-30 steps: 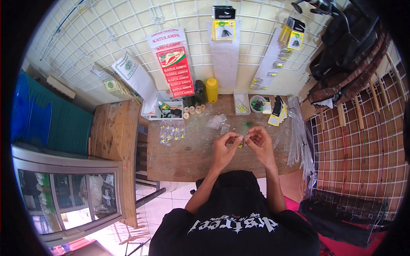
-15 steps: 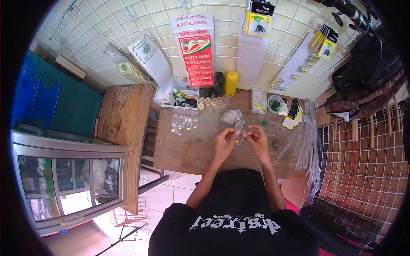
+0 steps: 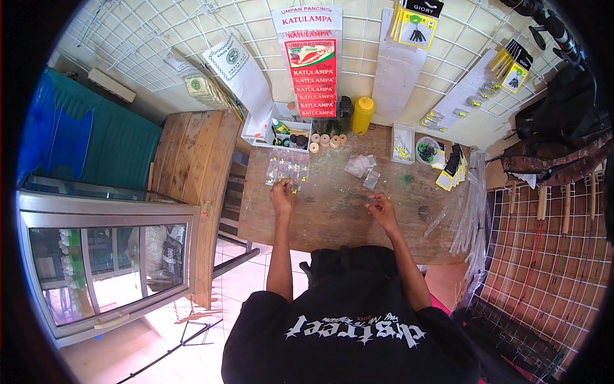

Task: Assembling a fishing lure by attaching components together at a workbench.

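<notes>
The table [image 3: 332, 221] has its front edge close before the person's body, and between this edge and both hands there is a broad strip of bare wood, where the forearms pass. On the left side, only a narrow band of wood lies between the filled bags [image 3: 279, 171] and the table edge; on the right, a bundle of plastic strips [image 3: 472, 198] reaches over the edge. The left hand [image 3: 281, 198] is at the near side of the filled bags, its fingers close together and pointing to them; whether they pinch one bag, I cannot tell. The right hand [image 3: 382, 212] is well apart from it, nearer to the plain bags [image 3: 361, 166], with fingers half curled, the thumb a little away, and nothing visible between them. Of filled bags, with yellow bits inside, there are several in two rows, overlapping too much for exact counting. The plain bags are at least three. Further back I count five spools [image 3: 325, 139], one yellow bottle [image 3: 362, 116], one narrow white box [image 3: 403, 142] and one round tub [image 3: 420, 151].
</notes>
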The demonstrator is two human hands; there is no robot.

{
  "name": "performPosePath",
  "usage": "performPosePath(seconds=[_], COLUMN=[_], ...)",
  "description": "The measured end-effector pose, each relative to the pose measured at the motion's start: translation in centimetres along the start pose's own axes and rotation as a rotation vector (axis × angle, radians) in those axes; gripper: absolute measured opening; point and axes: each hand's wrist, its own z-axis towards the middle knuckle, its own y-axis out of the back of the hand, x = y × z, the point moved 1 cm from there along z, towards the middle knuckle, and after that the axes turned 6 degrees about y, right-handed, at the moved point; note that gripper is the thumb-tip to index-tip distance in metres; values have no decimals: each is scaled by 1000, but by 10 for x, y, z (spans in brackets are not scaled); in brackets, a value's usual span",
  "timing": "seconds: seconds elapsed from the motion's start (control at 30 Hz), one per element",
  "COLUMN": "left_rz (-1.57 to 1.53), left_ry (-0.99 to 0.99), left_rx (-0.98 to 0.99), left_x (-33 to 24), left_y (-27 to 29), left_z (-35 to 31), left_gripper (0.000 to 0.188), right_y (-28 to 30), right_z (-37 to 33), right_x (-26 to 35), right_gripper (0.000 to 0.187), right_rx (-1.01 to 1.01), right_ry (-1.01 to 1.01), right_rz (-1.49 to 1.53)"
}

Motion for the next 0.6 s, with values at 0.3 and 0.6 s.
performPosePath(seconds=[0.3, 0.6], left_rz=[309, 385], left_ry=[-163, -278], left_rx=[-210, -53], left_x=[-2, 0], left_y=[0, -21], left_z=[-15, -79], left_gripper=[26, 37], right_y=[-4, 21], right_z=[-2, -11], right_x=[-12, -24], right_gripper=[25, 22], right_rx=[23, -79], right_ry=[-47, -158], right_rz=[-78, 12])
